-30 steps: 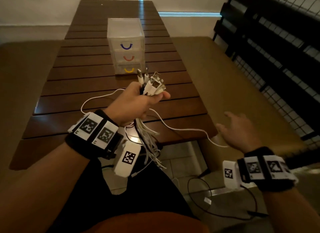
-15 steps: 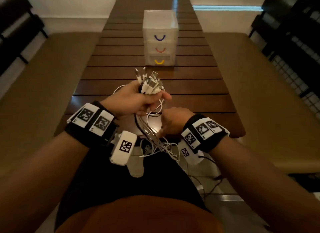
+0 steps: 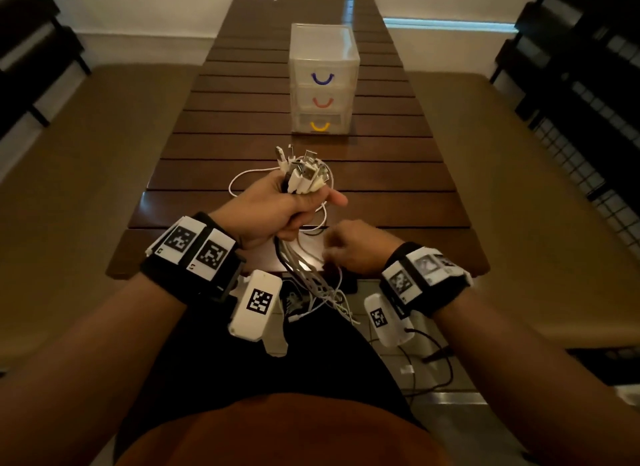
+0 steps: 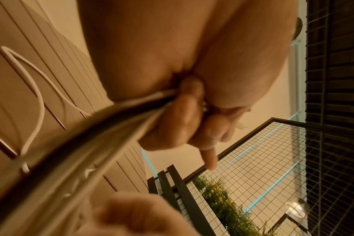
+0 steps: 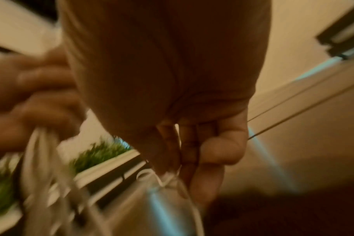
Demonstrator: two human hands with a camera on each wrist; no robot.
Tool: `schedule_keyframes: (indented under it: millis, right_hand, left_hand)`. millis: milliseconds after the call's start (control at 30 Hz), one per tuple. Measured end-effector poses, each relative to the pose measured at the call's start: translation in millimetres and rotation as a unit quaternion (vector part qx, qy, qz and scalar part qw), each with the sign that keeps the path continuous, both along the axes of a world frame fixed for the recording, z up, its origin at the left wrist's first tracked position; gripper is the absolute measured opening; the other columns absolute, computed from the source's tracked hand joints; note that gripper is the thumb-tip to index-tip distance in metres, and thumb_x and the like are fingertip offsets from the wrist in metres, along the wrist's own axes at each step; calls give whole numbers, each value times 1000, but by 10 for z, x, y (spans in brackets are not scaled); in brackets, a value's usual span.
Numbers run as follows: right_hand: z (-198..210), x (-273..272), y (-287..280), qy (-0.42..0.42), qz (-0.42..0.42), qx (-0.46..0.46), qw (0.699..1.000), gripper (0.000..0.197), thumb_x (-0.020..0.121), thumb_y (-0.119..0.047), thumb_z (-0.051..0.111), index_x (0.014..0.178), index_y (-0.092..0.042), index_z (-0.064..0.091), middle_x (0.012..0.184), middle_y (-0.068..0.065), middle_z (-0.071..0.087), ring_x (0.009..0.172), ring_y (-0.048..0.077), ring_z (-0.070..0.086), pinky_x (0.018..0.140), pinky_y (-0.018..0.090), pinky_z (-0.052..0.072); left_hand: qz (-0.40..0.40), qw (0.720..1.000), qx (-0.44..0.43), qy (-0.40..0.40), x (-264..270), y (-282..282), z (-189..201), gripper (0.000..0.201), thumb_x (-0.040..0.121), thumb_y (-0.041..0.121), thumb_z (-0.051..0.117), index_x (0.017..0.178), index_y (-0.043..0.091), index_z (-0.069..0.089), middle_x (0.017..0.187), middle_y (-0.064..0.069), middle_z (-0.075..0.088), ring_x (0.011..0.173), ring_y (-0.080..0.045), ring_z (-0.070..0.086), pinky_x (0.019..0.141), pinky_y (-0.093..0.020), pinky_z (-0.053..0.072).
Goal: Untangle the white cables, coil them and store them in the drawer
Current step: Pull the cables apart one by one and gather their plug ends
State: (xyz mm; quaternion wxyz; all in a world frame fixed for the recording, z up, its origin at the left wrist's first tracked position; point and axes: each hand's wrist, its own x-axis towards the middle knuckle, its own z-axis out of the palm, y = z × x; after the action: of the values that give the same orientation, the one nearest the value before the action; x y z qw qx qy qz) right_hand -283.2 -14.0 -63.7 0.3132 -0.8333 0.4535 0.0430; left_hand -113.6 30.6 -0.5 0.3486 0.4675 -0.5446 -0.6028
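My left hand [image 3: 277,211] grips a bundle of white cables [image 3: 303,174] above the near end of the table, their plugs sticking up out of the fist. The left wrist view shows the same left hand [image 4: 182,121] wrapped round the white cables [image 4: 87,129]. Loose strands [image 3: 315,285] hang below the fist, past the table edge. Just under and to the right, my right hand [image 3: 349,249] pinches some of those strands. In the blurred right wrist view the right hand [image 5: 194,151] holds a thin white cable [image 5: 168,178]. One loop [image 3: 239,181] lies on the table.
A clear plastic drawer unit [image 3: 323,49] with blue, red and yellow handles stands mid-table, all three drawers closed. The dark slatted wooden table [image 3: 242,119] has tan benches [image 3: 86,171] on both sides. Black wire racks [image 3: 588,101] stand at the right.
My right hand came in from the far right to just under my left fist and took hold of the hanging strands. The head view swung to centre on the table.
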Motion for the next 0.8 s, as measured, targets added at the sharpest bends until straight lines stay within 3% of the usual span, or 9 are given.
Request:
schedule_keyframes:
  millis: [100, 200, 400, 533, 600, 667, 700, 733, 800]
  right_hand:
    - [128, -117, -175, -139, -167, 9, 976, 19, 101, -26, 44, 89, -15, 55, 70, 2, 64, 54, 10, 59, 54, 31, 48]
    - [344, -263, -337, -242, -261, -21, 934, 21, 102, -19, 40, 83, -20, 47, 63, 3, 57, 37, 9, 51, 38, 22, 40]
    - [544, -308, -306, -313, -294, 8, 903, 13, 103, -17, 40, 98, -10, 49, 67, 5, 58, 38, 10, 54, 36, 21, 40]
    - [509, -250, -242, -310, -315, 24, 897, 15, 103, -19, 41, 104, -8, 51, 70, 6, 60, 40, 11, 56, 39, 23, 45]
    - [458, -247, -222, -295, -330, 23, 897, 13, 100, -20, 47, 107, -10, 53, 80, 9, 65, 49, 12, 61, 47, 26, 52]
    - [421, -275, -184, -223, -306, -80, 922, 29, 95, -26, 58, 122, -16, 54, 113, 7, 64, 89, 15, 67, 80, 31, 56]
    - [431, -282, -144, -200, -266, -142, 932, 41, 93, -31, 62, 131, -18, 52, 127, 4, 59, 109, 15, 59, 96, 31, 48]
    - [463, -271, -94, -210, -216, -178, 937, 48, 91, -33, 63, 135, -19, 51, 133, 1, 55, 120, 12, 52, 104, 28, 40]
    - [534, -200, 8, -250, -114, -137, 952, 41, 91, -34, 63, 130, -22, 58, 129, -4, 61, 118, 7, 55, 105, 30, 43]
  left_hand:
    - [51, 998, -6, -26, 82, 0, -49, 23, 98, 19, 49, 99, 10, 70, 51, 3, 34, 45, -7, 27, 37, -20, 17]
    - [103, 995, 7, -1, 174, 1, -107, 22, 98, 20, 49, 100, 14, 70, 57, 2, 39, 42, -4, 30, 35, -16, 20]
    - [137, 987, -14, 83, 97, 4, -210, 25, 99, 14, 48, 112, 26, 66, 55, 10, 47, 43, -3, 27, 39, -18, 20]
    - [148, 985, -44, 71, -48, 23, -227, 21, 94, 9, 55, 107, 21, 66, 64, 6, 44, 46, -5, 28, 42, -21, 20]
    - [189, 980, -46, 49, -100, 11, -214, 8, 92, 14, 60, 96, 15, 66, 64, 4, 51, 45, -5, 31, 40, -18, 23]
    - [223, 973, -34, 53, -144, -13, -206, 4, 91, 17, 63, 91, 13, 64, 56, 11, 58, 40, -2, 35, 38, -16, 26]
    - [233, 970, -32, 53, -156, -30, -209, 6, 91, 18, 63, 91, 12, 64, 54, 11, 60, 38, 0, 38, 38, -16, 27]
    - [240, 969, -30, 55, -171, -45, -203, 9, 90, 19, 64, 94, 10, 65, 53, 11, 60, 37, 0, 41, 38, -15, 29]
    - [244, 967, -24, 65, -197, -60, -192, 22, 89, 19, 65, 104, 2, 64, 52, 11, 59, 37, 1, 44, 38, -14, 30]
